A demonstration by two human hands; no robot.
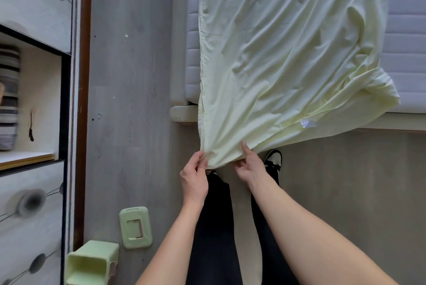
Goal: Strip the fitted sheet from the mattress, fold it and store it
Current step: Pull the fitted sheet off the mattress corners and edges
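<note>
Cupboard (pixel 34 100) stands open left of the mattress (pixel 405 54), likely where the sheet (pixel 288 54) will be stored. The left hand (pixel 194 176) and right hand (pixel 250 167) each pinch the sheet's near edge, off the mattress foot, drawing it taut, probably to match corners for folding.

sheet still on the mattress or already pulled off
Pulled off: the sheet lies loose over the bare quilted mattress, both hands pinching its near edge.

One sheet (pixel 283 54), one mattress (pixel 408 43), two hands, one green bin (pixel 88 264), one green lid (pixel 135 227).
</note>
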